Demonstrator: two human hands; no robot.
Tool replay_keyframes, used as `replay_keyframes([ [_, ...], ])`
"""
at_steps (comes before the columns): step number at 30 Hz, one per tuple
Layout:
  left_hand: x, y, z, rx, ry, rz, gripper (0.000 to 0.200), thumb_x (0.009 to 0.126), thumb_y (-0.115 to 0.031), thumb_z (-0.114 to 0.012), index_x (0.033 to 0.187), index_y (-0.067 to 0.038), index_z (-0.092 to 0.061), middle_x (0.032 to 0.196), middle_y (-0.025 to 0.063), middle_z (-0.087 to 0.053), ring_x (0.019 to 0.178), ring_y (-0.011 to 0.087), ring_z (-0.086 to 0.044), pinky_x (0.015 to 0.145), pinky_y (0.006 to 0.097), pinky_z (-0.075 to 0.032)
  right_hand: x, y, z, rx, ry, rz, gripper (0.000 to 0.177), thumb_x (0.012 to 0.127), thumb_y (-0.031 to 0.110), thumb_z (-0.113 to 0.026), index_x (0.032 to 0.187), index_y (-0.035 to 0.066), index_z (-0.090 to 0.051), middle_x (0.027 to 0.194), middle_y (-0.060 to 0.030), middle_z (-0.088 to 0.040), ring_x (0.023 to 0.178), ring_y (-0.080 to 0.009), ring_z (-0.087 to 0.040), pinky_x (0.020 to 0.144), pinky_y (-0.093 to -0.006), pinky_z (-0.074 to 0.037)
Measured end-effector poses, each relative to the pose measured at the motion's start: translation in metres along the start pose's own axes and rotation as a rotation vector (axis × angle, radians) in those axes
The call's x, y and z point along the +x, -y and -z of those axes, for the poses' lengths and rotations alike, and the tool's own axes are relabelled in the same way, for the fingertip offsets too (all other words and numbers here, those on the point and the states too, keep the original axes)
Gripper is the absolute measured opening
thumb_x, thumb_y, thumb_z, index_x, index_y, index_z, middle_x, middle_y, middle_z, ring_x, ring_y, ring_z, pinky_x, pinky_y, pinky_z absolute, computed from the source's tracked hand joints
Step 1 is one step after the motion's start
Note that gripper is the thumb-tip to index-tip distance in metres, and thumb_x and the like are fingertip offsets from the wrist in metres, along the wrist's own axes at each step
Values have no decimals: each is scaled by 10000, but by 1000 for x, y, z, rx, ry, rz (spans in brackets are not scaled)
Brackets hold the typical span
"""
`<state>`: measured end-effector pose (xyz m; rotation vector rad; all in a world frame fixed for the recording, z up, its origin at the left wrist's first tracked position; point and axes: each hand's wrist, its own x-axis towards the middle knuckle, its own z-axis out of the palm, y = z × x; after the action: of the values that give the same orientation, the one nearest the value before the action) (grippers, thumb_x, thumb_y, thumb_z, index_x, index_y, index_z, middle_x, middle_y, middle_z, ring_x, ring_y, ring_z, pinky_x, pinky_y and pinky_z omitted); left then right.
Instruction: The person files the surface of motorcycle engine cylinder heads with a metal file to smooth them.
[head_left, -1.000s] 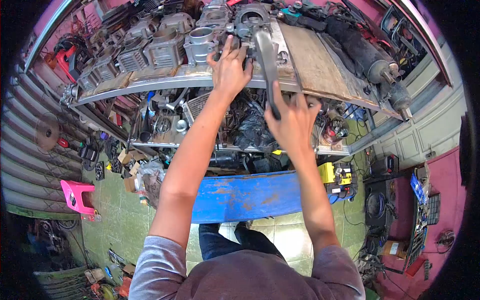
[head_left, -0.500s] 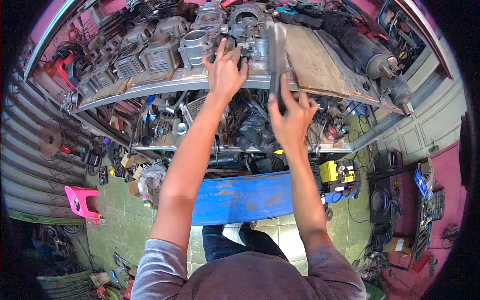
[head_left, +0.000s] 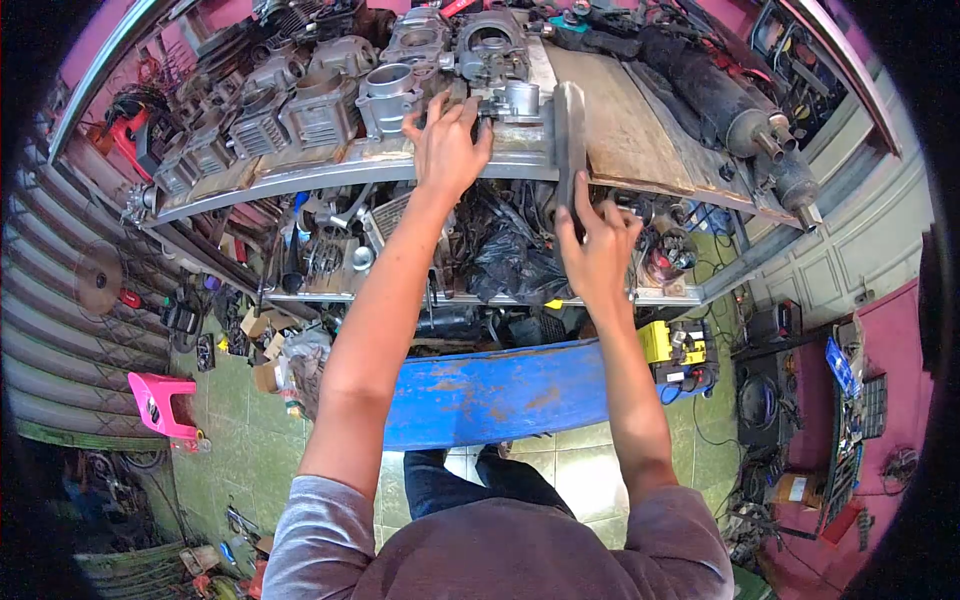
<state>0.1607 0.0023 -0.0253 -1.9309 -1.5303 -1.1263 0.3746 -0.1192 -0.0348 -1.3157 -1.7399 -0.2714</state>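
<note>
My left hand (head_left: 450, 155) reaches over the front edge of the top shelf (head_left: 350, 172), its fingers bent around a silver carburetor-like part (head_left: 521, 98), mostly at its left end. The fingers hide the gripped portion. Left of that hand stands a grey engine cylinder (head_left: 390, 105); a larger metal casing (head_left: 490, 50) sits behind. My right hand (head_left: 602, 250) is closed on the near end of a long, narrow grey slat (head_left: 571, 130). The slat points away from me, crossing the shelf edge beside a wide wooden board (head_left: 635, 125).
More cylinders (head_left: 320, 108) line the shelf's left side. Dark exhaust mufflers (head_left: 725, 95) lie at the right. The lower shelf holds loose parts and a black plastic bag (head_left: 505, 255). A blue bench (head_left: 490, 395) stands before my legs, with a yellow case (head_left: 672, 345) at its right.
My right hand has moved right and towards me, bringing the slat along. My left hand has shifted slightly towards me. More of the casing behind shows.
</note>
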Motion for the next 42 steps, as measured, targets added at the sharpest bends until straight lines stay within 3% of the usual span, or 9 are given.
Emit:
replay_keyframes([
  [7, 0, -1, 2, -22, 21, 25, 384, 926, -304, -655, 1246, -92, -676, 1097, 77, -731, 1258, 273, -544, 1036, 608, -274, 59, -36, 42, 31, 120, -21, 570, 909, 334, -656, 1413, 70, -612, 877, -219, -699, 901, -325, -636, 951, -434, -375],
  [12, -1, -1, 4, -16, 42, 19, 381, 937, -310, -644, 1249, -92, -670, 1091, 79, -725, 1238, 270, -552, 1036, 591, -280, 124, -73, 31, -309, 240, -54, 842, 843, 412, -695, 1559, 81, -400, 1036, -264, -721, 1019, -406, -681, 957, -511, -410],
  [16, -1, -1, 5, -2, 55, 16, 418, 939, -317, -642, 1283, -79, -659, 1142, 70, -711, 1245, 264, -537, 1014, 587, -291, 132, -84, 22, -427, 325, -118, 838, 809, 403, -729, 1533, 100, -435, 1100, -279, -708, 1102, -409, -657, 965, -550, -429],
  [17, 0, -2, 6, 4, 43, 10, 403, 942, -311, -634, 1261, -68, -661, 1133, 73, -713, 1224, 264, -549, 1019, 562, -293, 131, -88, 20, -388, 320, -113, 813, 789, 361, -769, 1473, 40, -470, 1064, -278, -725, 1157, -424, -644, 1026, -679, -353],
  [20, 0, -2, 7, 16, 66, 14, 427, 940, -313, -633, 1285, -61, -651, 1138, 71, -710, 1220, 261, -543, 1010, 548, -301, 127, -94, 16, -401, 342, -129, 764, 799, 366, -765, 1438, 38, -504, 1079, -293, -716, 1232, -412, -601, 1017, -687, -350],
  [27, 1, 3, 3, -36, 133, 38, 449, 941, -339, -633, 1301, -72, -638, 1197, 105, -667, 1273, 274, -507, 1035, 565, -287, 123, -77, 25, -474, 290, -1, 674, 813, 401, -751, 1380, 95, -555, 1243, -147, -683, 1293, -373, -509, 1002, -675, -359],
  [33, 8, 3, 15, -275, 51, 94, 478, 932, -400, -630, 1269, -61, -625, 1265, 140, -623, 1309, 310, -467, 1060, 575, -295, 136, -36, 20, -290, 349, 215, 700, 847, 448, -727, 1469, 229, -492, 1363, -147, -616, 1316, -372, -479, 1024, -701, -316],
  [40, 47, -16, 33, -107, 331, 110, 702, 922, -646, -592, 1236, -21, -656, 1228, 200, -697, 1230, 356, -558, 1010, 592, -324, 165, -15, -22, -208, 691, 161, 702, 877, 447, -740, 1508, 296, -472, 1366, -129, -650, 1387, -357, -439, 1023, -660, -286],
  [42, 55, -20, 37, -100, 611, 251, 728, 889, -688, -609, 1255, -63, -678, 1231, 210, -699, 1258, 371, -570, 1056, 622, -308, 161, -15, -27, -171, 654, 157, 638, 869, 374, -762, 1447, 248, -522, 1343, -158, -652, 1358, -384, -462, 1032, -687, -255],
])
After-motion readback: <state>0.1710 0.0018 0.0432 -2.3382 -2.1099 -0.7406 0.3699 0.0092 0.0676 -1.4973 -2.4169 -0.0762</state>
